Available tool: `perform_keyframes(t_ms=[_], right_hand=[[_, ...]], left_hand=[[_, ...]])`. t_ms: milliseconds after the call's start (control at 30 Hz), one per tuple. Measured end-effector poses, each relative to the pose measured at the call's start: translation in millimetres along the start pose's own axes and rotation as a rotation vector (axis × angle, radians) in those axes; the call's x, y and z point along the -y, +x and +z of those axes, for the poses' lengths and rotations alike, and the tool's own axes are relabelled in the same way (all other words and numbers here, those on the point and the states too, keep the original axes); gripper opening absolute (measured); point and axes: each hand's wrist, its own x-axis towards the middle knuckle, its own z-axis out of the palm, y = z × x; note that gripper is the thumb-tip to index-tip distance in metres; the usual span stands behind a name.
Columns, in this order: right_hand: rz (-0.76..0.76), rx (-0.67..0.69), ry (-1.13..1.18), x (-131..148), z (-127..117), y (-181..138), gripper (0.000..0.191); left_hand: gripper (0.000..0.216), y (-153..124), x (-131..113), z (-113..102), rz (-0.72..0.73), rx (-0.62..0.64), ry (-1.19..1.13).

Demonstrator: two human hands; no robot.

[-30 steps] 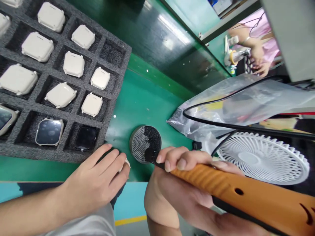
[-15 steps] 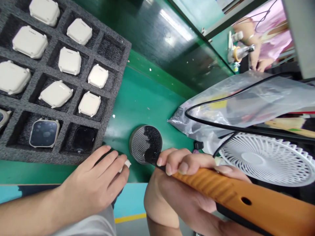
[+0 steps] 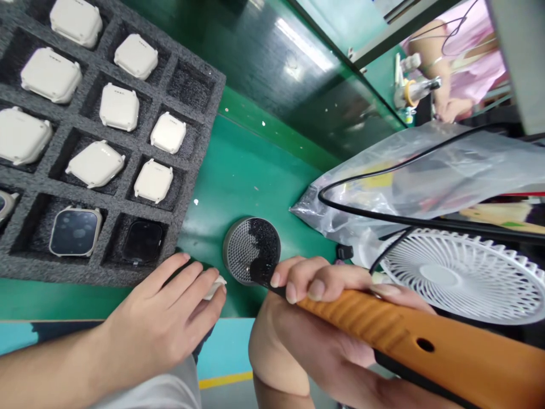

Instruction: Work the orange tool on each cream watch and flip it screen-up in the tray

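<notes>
My left hand (image 3: 166,312) rests at the green table's front edge, fingers curled over a white piece (image 3: 214,288) that looks like a watch case; most of it is hidden. In my right hand (image 3: 315,284) is an orange-handled tool (image 3: 383,324) with a ribbed grip and a dark front end. Its tip lies over the near side of a round metal dish (image 3: 230,253) with a perforated, dimpled surface, partly covered by small black bits. Left of the dish, a grey foam tray (image 3: 193,187) bears several white watch cases (image 3: 154,180) and a watch with a dark screen (image 3: 76,231).
A clear plastic bag (image 3: 383,170) lies at right, crossed by a black cable (image 3: 361,205). A white fan grille (image 3: 460,275) stands close to my right hand. Dark glossy panels (image 3: 272,74) rise behind the table. Another person's arm (image 3: 445,85) shows at upper right.
The white piece under my left fingers has turned a little, and those fingers have shifted slightly. My right hand and the tool stay in place over the dish.
</notes>
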Motion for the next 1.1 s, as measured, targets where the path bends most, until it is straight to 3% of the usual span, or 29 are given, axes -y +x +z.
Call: perform_keyframes(t_ms=[200, 400, 567, 700, 800, 900, 1100], right_hand=[[-0.024, -0.052, -0.019, 0.7, 4.2, -0.2, 0.055], [0.086, -0.076, -0.07, 13.3, 7.2, -0.8, 0.04], [0.075, -0.077, -0.095, 18.8, 12.1, 1.0, 0.04], [-0.03, -0.079, -0.104, 19.9, 8.9, -4.4, 0.026], [-0.064, -0.003, -0.062, 19.9, -0.7, -9.2, 0.019], [0.01, 0.107, -0.055, 20.9, -8.1, -12.7, 0.024], [0.077, 0.148, 0.001, 18.1, -12.5, -17.2, 0.027]], left_hand=[[0.033, 0.7, 0.4, 1.2, 0.001, -0.005, -0.015], [0.031, 1.3, 0.3, 0.5, 0.004, -0.023, -0.022], [0.034, 0.1, 0.2, -0.3, 0.004, -0.021, -0.023], [0.033, -0.7, 0.2, 0.6, -0.004, -0.029, -0.032], [0.031, -1.2, 0.0, 1.1, -0.008, -0.029, -0.026], [0.031, -1.4, -0.7, 1.1, -0.015, -0.017, -0.01], [0.034, -0.5, -1.0, 1.0, -0.016, -0.014, 0.005]])
